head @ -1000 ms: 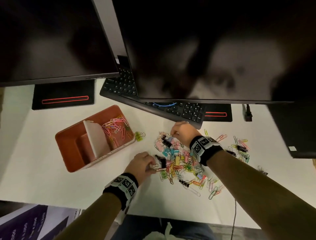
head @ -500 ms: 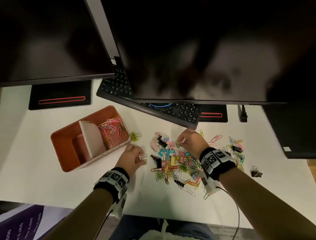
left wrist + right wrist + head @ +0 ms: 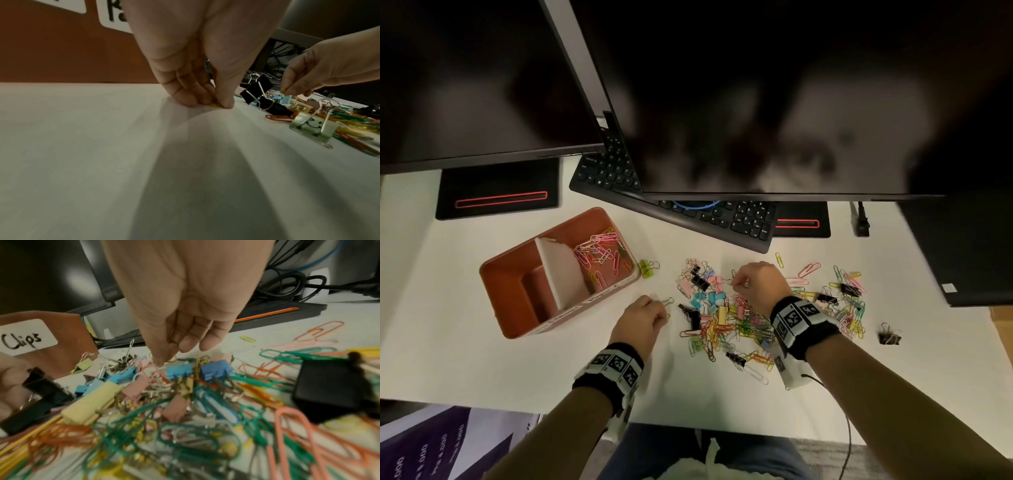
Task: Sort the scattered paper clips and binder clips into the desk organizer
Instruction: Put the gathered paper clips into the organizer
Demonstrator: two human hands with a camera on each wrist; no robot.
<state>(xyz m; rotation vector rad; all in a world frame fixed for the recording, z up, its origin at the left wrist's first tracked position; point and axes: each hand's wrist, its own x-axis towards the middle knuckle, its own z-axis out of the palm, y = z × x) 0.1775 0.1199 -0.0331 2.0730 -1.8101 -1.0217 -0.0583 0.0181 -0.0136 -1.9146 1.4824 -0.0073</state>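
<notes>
An orange desk organizer (image 3: pixel 517 274) stands left on the white table, with coloured paper clips (image 3: pixel 599 253) in its right compartment. Its label reads "Clips" (image 3: pixel 24 339). A mixed pile of paper clips and binder clips (image 3: pixel 736 318) lies in the middle. My left hand (image 3: pixel 662 313) is down on the table between organizer and pile. It pinches a small clip, of which only a yellow bit (image 3: pixel 213 105) shows. My right hand (image 3: pixel 736 282) hovers over the pile's far side and pinches a thin yellow paper clip (image 3: pixel 172 359). A yellow-green binder clip (image 3: pixel 645 268) lies beside the organizer.
A black keyboard (image 3: pixel 688 219) lies slanted behind the pile, under two dark monitors (image 3: pixel 756 102). A lone black binder clip (image 3: pixel 889 337) sits at the right. A black box (image 3: pixel 969 257) stands far right. The table's front edge runs close to my forearms.
My left hand drew away from the pile's left edge toward the organizer with a small clip. My right hand stayed over the pile's far side and now pinches a paper clip.
</notes>
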